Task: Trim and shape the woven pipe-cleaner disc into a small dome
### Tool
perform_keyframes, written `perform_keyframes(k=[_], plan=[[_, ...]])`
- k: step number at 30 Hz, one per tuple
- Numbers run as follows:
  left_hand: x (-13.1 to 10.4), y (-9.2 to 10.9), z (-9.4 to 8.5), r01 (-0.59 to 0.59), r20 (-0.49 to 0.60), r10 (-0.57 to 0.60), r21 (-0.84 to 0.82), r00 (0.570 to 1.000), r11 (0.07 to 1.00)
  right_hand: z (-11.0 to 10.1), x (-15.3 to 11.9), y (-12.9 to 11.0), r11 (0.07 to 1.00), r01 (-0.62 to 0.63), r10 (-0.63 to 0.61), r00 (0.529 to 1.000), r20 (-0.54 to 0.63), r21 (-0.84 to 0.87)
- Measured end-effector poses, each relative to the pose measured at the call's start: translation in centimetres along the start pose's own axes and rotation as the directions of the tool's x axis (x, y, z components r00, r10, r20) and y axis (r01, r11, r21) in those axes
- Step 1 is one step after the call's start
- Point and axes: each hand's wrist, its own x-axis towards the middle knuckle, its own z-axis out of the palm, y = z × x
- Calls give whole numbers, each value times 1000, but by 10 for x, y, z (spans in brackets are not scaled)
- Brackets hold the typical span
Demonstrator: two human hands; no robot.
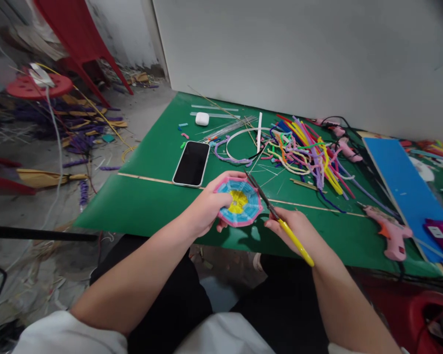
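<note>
Head view: the left hand [208, 204] is partly curled around the left side of an eight-sided woven disc [249, 209], which has a pink rim, blue bands and a yellow centre. The thumb lies across the disc's face, reaching the edge of the yellow, while fingers show past the upper rim and below the lower left rim. The disc's patterned face is turned toward the camera, its right half free of the hand.

The right hand [299, 223] is curled around the yellow-handled scissors [276, 216], to the right of the disc. Their dark blades slant up and left alongside the disc's upper right rim; whether they touch it cannot be told. How far apart the blades are is also unclear.

Both hands are over the near part of the green table [155, 162]. Beyond the left hand, a phone [192, 163] lies dark side up, with a white case [202, 119] farther back. A heap of colourful fuzzy strips [302, 150] lies beyond the scissors, and a pink glue gun [391, 233] lies to their right.
</note>
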Motion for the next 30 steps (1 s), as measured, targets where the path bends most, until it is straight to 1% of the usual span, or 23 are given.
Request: perform_keyframes(k=[2,4,7,10,17,23,30], plan=[[0,1,1,30,-6,-30,-7,1000,1000,0,0,-1,998,-22,22,1000,-7,-50],[1,2,3,64,-3,-64,-22,998,998,-1,-1,-1,998,-39,38,999,-11,-57],[3,0,5,119,27,-117,-45,993,992,-3,-4,1,999,-42,42,999,23,-20],[6,-6,6,163,59,-158,-75,986,984,-7,-8,6,998,-45,43,996,78,33],[14,-21,7,207,92,-195,-141,976,968,-13,-11,12,991,-103,90,987,136,87],[21,-27,5,263,95,-250,-171,964,950,-13,-8,16,988,-142,126,972,200,66],[26,-30,1,314,117,-295,-210,948,926,-11,-8,29,988,-140,124,967,222,58]])
